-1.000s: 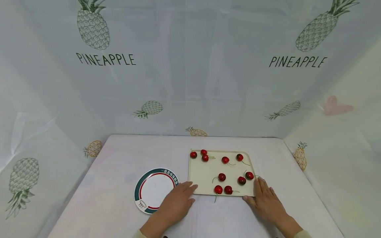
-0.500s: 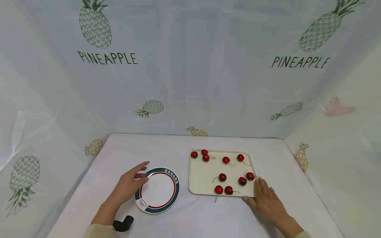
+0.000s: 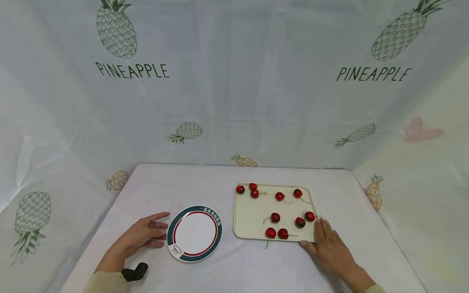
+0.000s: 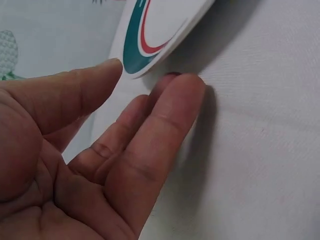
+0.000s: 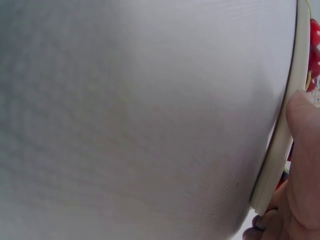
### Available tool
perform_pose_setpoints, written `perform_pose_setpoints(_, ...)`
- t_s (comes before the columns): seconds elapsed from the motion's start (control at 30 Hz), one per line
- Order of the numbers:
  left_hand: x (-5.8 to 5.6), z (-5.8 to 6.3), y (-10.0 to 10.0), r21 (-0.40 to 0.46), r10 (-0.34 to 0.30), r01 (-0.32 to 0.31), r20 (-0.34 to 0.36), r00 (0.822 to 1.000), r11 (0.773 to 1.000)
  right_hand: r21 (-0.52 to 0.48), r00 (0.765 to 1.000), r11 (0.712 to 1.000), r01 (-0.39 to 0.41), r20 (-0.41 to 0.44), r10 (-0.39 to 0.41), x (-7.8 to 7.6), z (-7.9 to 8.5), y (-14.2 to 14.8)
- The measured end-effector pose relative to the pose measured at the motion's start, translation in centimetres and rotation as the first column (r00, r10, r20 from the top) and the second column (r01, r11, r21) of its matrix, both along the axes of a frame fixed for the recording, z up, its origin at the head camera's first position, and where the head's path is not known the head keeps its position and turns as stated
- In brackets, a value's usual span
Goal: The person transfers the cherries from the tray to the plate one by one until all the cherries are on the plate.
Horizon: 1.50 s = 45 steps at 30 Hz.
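A round white plate with a green rim band and a red ring lies left of centre. My left hand is just left of it, fingers spread and loosely bent; nothing is held. In the left wrist view, the thumb and fingers appear close to the rim of the plate. A cream rectangular tray holds several red cherries with stems. My right hand touches its near right corner, straight fingers along the right side and thumb at the front edge. The right wrist view shows the thumb against the tray's rim.
A white cloth covers the table. Behind it hangs a pale curtain with pineapple prints, and similar cloth stands at both sides. A black curved piece sits at my left wrist.
My left hand has left the tray's near left corner, crossed leftward over the plate and now is at the plate's left side. My right hand stays at the tray.
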<state>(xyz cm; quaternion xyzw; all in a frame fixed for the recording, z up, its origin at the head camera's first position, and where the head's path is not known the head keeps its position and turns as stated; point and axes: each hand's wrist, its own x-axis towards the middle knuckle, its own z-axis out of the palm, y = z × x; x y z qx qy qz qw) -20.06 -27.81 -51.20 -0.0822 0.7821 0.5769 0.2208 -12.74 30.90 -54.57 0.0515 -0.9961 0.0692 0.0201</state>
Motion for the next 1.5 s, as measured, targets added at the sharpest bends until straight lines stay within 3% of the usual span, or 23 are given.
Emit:
perform_pose_setpoints(0.23,-0.3,-0.8,0.8,0.060,-0.043,0.044,-0.009,0.999,0.997,-0.017,1.000,1.000,-0.003,-0.010,0.003,-0.1,0.2,0.1)
perform_pose_setpoints(0.7,-0.9,-2.1,3.7,-0.055,0.018,-0.022,-0.080,0.997,0.998,-0.019,1.000,1.000,-0.003,-0.007,0.003,0.0,-0.1,0.0)
perform_pose_setpoints(1.03,-2.6,-2.1,6.3,0.006,0.057,-0.057,-0.075,0.996,0.998,-0.023,1.000,1.000,0.003,0.003,-0.003,0.1,0.1,0.0)
perform_pose_setpoints(1.5,-3.4,-1.5,7.0,0.024,0.059,-0.059,-0.014,0.998,0.998,0.000,1.000,1.000,-0.008,-0.015,0.008,-0.2,0.2,0.1)
